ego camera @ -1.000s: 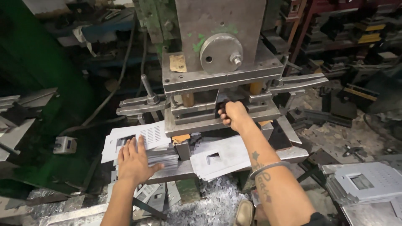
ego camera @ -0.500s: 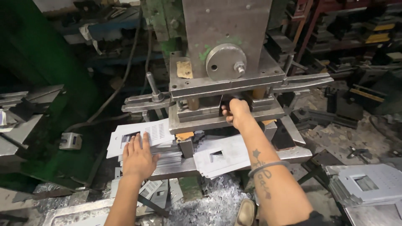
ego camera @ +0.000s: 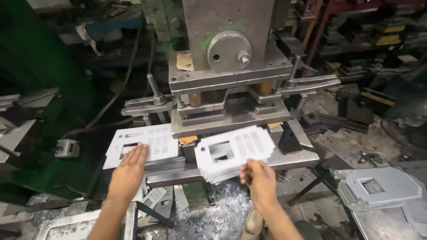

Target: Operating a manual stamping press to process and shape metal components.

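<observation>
Right hand (ego camera: 261, 178) pinches the near edge of a punched sheet-metal blank (ego camera: 234, 146), fingers closed on it, sheet lifted slightly and tilted, sitting over a small stack of like pieces (ego camera: 218, 177) on the press bed (ego camera: 298, 158) just right of centre. Left hand (ego camera: 130, 166) lies flat, fingers together and extended, palm down on the top sheet of the left stack (ego camera: 147, 144); not gripping, just pressing. To handle this well, judgement: keep the pinch at the edge and fingers clear of the die gap (ego camera: 222, 106) under the ram block (ego camera: 227, 40), hold the sheet level so it doesn't snag, and keep the left palm steady so the pile doesn't slide off the bed. Thin edges likely sharp, so no sliding fingers along them. The held blank is pale grey, thin, roughly rectangular with notched corners, a square window cut toward its left and rows of fine slots toward the right. Another pile of finished panels (ego camera: 378, 189) sits far right near the floor; metal scrap chips (ego camera: 218, 218) litter the ground below the bed.
</observation>
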